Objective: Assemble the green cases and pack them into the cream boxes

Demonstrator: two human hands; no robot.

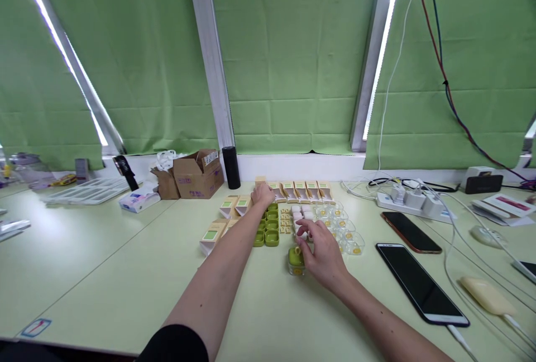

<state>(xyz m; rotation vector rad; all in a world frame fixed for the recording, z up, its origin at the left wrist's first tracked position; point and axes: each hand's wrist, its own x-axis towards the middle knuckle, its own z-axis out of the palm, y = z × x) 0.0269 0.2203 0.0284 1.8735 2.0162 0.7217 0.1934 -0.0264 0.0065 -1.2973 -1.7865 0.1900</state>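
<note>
My left hand (262,194) reaches to the back of the table, its fingers closed around a small cream cardboard box (260,179); the fingertips are partly hidden. My right hand (321,251) is close beside a small clear container with a green lid and a ring on top (296,261). Its thumb and forefinger are apart, with nothing visible between them. Between the hands stand green square lids (272,238) in columns, small yellowish pieces (285,221), and pale pink pieces (297,216) partly behind the right fingers. Clear containers with yellow dots (355,243) stand on the right.
More cream boxes stand in a back row (300,191) and at left (212,236). Two phones (421,281) (410,232), a power strip (414,205) and loose cables lie right. A brown carton (199,175), black cylinder (231,167) and tissue pack (139,199) are back left.
</note>
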